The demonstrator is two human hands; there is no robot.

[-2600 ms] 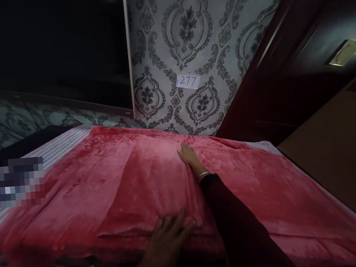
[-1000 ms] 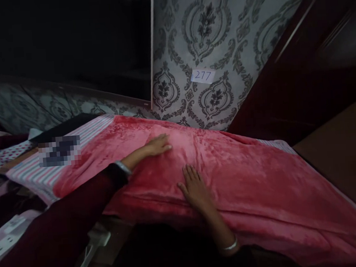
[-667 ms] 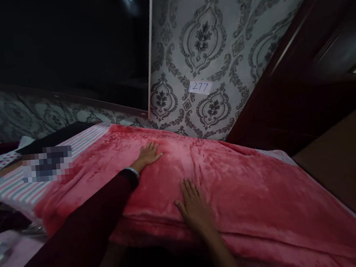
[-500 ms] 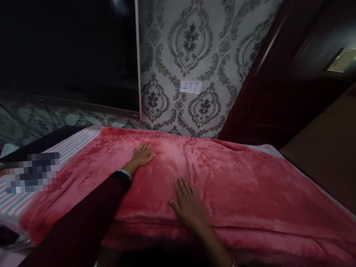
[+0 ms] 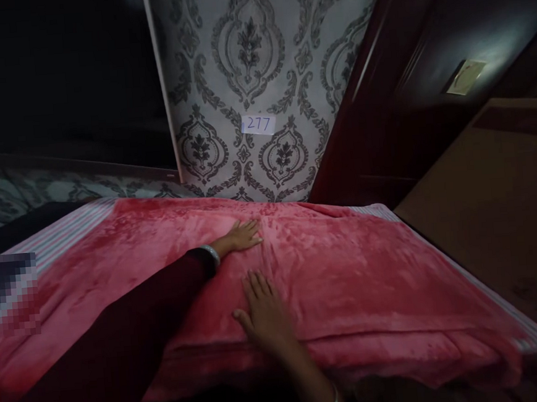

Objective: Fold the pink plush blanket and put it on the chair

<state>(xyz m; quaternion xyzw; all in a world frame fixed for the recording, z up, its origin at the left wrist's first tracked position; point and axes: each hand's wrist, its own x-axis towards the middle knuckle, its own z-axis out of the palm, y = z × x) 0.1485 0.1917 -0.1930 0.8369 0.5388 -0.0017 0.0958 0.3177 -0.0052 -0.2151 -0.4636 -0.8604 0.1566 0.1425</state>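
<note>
A plush pink-red blanket [image 5: 358, 274] lies spread over a surface covered with a striped cloth [image 5: 73, 232]. My left hand [image 5: 243, 235] rests flat on the blanket around its middle, fingers stretched out and a bracelet at the wrist. Closer to me, my right hand [image 5: 264, 313] also lies palm down on the blanket, its thumb apart from the fingers. Shallow wrinkles run through the fabric beside both hands. Along the near side the blanket folds and hangs over the edge.
A large dark screen [image 5: 64, 87] stands at the back left. Behind the blanket rises patterned wallpaper [image 5: 247, 48] bearing a paper label [image 5: 258, 124] marked 277. On the right are a dark red door [image 5: 383, 124] and a brown cardboard box [image 5: 492, 208].
My left hand has slid to the right across the blanket, nearer to my right hand. The view has turned somewhat to the right. Both hands stay flat on the fabric.
</note>
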